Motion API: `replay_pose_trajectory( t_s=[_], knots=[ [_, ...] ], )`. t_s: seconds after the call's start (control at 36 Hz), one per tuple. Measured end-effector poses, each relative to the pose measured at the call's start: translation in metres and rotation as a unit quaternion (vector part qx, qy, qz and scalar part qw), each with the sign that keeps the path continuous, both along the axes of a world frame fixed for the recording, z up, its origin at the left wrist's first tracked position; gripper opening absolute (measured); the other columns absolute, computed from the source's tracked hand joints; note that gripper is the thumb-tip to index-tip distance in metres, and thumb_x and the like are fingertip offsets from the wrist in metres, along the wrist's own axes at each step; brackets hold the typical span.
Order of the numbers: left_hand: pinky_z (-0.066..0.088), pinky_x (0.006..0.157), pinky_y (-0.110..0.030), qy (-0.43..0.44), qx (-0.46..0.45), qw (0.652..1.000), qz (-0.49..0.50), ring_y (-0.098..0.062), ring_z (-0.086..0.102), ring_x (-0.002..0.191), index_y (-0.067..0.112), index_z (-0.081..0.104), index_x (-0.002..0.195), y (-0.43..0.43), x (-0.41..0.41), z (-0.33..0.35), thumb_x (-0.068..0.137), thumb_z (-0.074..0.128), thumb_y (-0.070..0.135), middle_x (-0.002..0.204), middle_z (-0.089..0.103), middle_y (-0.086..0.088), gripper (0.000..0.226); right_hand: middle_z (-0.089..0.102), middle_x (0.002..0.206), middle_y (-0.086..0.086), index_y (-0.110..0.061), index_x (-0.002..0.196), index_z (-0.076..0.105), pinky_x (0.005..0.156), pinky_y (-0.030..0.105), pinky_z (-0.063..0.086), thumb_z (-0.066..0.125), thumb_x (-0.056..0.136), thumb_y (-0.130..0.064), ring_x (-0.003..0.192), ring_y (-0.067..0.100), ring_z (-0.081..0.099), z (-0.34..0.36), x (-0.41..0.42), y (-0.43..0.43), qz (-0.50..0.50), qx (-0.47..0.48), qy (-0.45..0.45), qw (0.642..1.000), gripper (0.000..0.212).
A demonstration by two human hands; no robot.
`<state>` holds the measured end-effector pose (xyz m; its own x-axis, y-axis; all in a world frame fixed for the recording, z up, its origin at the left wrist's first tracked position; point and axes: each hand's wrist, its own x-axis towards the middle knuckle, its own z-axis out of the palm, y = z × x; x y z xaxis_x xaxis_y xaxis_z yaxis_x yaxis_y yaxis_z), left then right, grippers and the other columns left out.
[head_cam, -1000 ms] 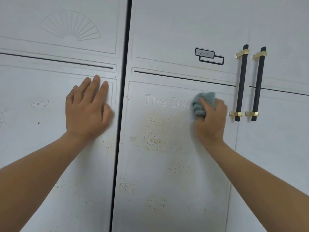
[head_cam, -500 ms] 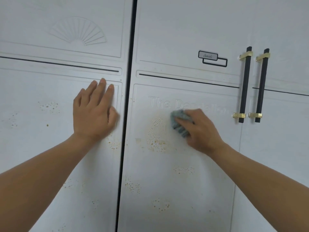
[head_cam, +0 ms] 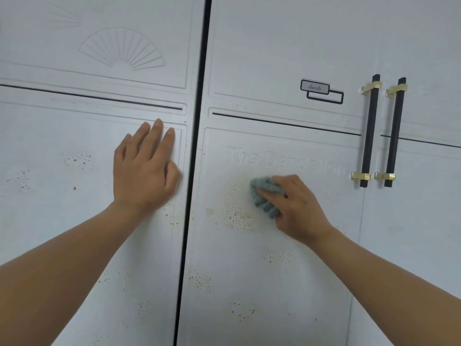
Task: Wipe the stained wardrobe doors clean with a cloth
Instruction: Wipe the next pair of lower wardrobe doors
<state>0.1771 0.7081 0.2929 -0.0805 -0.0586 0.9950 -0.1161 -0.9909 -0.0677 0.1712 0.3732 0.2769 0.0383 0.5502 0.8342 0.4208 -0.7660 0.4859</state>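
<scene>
Grey-blue cloth (head_cam: pixel 265 199) bunched against middle wardrobe door (head_cam: pixel 249 283), just below embossed lettering (head_cam: pixel 274 161), touching right side of large brown-speckled stain (head_cam: pixel 234 208). Right hand (head_cam: pixel 298 208) grips cloth, fingers curled over it, pressing it to panel. Left hand (head_cam: pixel 144 171) flat on left door (head_cam: pixel 62 221) near its right edge, fingers straight, close together. Smaller speckled patches lower on both doors. Two black handles (head_cam: pixel 369 131) with gold brackets flank seam at middle door's right edge.

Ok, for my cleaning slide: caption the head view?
Right hand presses a grey cloth beside brown stains on a wardrobe door; left hand rests on the neighbouring door.
</scene>
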Motion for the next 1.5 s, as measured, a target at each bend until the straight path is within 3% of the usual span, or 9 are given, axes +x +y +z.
replay_pose_trajectory(
  t_s=[0.08, 0.22, 0.39, 0.5, 0.64, 0.75, 0.92, 1.25, 1.5],
  knots=[
    [0.026, 0.121, -0.051, 0.002, -0.002, 1.000, 0.000, -0.033, 0.036, 0.151, 0.013, 0.052, 0.151, 0.000, -0.001, 0.000, 0.094, 0.043, 0.028, 0.163, 0.043, -0.010, 0.060, 0.057, 0.118, 0.017, -0.004, 0.122, 0.070, 0.077, 0.047, 0.056, 0.047, 0.080, -0.008, 0.101, 0.034, 0.048, -0.001, -0.002, 0.006, -0.004, 0.091, -0.014, 0.996, 0.047],
    [0.026, 0.122, -0.051, 0.004, -0.002, 1.000, -0.003, -0.032, 0.036, 0.152, 0.013, 0.053, 0.151, 0.000, -0.001, 0.000, 0.093, 0.043, 0.028, 0.163, 0.042, -0.010, 0.060, 0.055, 0.119, 0.013, -0.006, 0.118, 0.071, 0.073, 0.041, 0.057, 0.050, 0.082, -0.008, 0.099, 0.033, 0.054, -0.005, -0.003, 0.010, 0.009, -0.107, -0.015, 0.994, 0.041],
    [0.029, 0.120, -0.052, -0.018, -0.002, 1.000, -0.003, -0.033, 0.039, 0.150, 0.012, 0.055, 0.148, 0.000, 0.002, -0.001, 0.092, 0.046, 0.025, 0.161, 0.045, -0.011, 0.059, 0.051, 0.121, 0.020, -0.010, 0.136, 0.061, 0.093, 0.042, 0.045, 0.048, 0.084, -0.005, 0.110, 0.037, 0.045, 0.048, -0.001, -0.011, 0.023, 0.425, 0.008, 0.905, 0.054],
    [0.030, 0.119, -0.052, -0.018, -0.001, 1.000, -0.003, -0.033, 0.039, 0.150, 0.012, 0.055, 0.148, 0.000, 0.002, 0.000, 0.092, 0.046, 0.025, 0.161, 0.045, -0.011, 0.059, 0.046, 0.128, 0.020, -0.010, 0.138, 0.058, 0.099, 0.033, 0.035, 0.050, 0.084, 0.004, 0.114, 0.038, 0.041, 0.057, 0.001, 0.005, 0.011, 0.517, 0.013, 0.856, 0.056],
    [0.028, 0.121, -0.052, -0.009, -0.003, 1.000, -0.007, -0.032, 0.037, 0.151, 0.013, 0.054, 0.149, 0.002, 0.002, -0.001, 0.092, 0.046, 0.026, 0.162, 0.044, -0.010, 0.060, 0.059, 0.106, 0.020, -0.001, 0.122, 0.068, 0.086, 0.016, 0.041, 0.054, 0.087, 0.000, 0.090, 0.022, 0.047, 0.025, -0.004, 0.041, 0.057, 0.234, -0.039, 0.970, 0.038],
    [0.028, 0.120, -0.051, -0.014, -0.003, 1.000, -0.007, -0.033, 0.038, 0.151, 0.012, 0.055, 0.149, 0.001, 0.003, 0.000, 0.092, 0.046, 0.026, 0.162, 0.044, -0.010, 0.060, 0.049, 0.119, 0.010, -0.004, 0.118, 0.071, 0.072, 0.041, 0.056, 0.048, 0.086, -0.009, 0.098, 0.031, 0.052, 0.007, -0.002, 0.027, 0.006, -0.056, -0.042, 0.998, 0.040],
    [0.028, 0.121, -0.051, -0.012, -0.002, 1.000, -0.012, -0.032, 0.038, 0.151, 0.013, 0.055, 0.149, 0.001, 0.002, -0.001, 0.091, 0.047, 0.025, 0.162, 0.045, -0.010, 0.059, 0.061, 0.113, 0.022, -0.004, 0.122, 0.070, 0.077, 0.042, 0.053, 0.048, 0.083, -0.007, 0.099, 0.031, 0.044, 0.028, -0.001, 0.023, 0.010, 0.164, -0.050, 0.985, 0.045],
    [0.029, 0.121, -0.050, -0.012, 0.000, 1.000, -0.004, -0.031, 0.038, 0.151, 0.013, 0.056, 0.148, 0.001, 0.001, 0.000, 0.091, 0.048, 0.026, 0.161, 0.045, -0.010, 0.059, 0.051, 0.121, 0.011, -0.004, 0.118, 0.071, 0.076, 0.044, 0.056, 0.048, 0.081, -0.005, 0.100, 0.033, 0.052, -0.007, 0.000, 0.030, 0.025, -0.043, -0.027, 0.998, 0.044],
    [0.029, 0.121, -0.050, -0.011, -0.003, 1.000, -0.011, -0.030, 0.038, 0.151, 0.014, 0.056, 0.149, 0.003, 0.001, 0.000, 0.090, 0.050, 0.026, 0.162, 0.045, -0.009, 0.060, 0.055, 0.114, 0.023, -0.009, 0.124, 0.069, 0.085, 0.037, 0.042, 0.050, 0.077, -0.008, 0.099, 0.040, 0.049, 0.059, 0.003, 0.064, 0.057, 0.415, -0.005, 0.908, 0.051]
  ],
)
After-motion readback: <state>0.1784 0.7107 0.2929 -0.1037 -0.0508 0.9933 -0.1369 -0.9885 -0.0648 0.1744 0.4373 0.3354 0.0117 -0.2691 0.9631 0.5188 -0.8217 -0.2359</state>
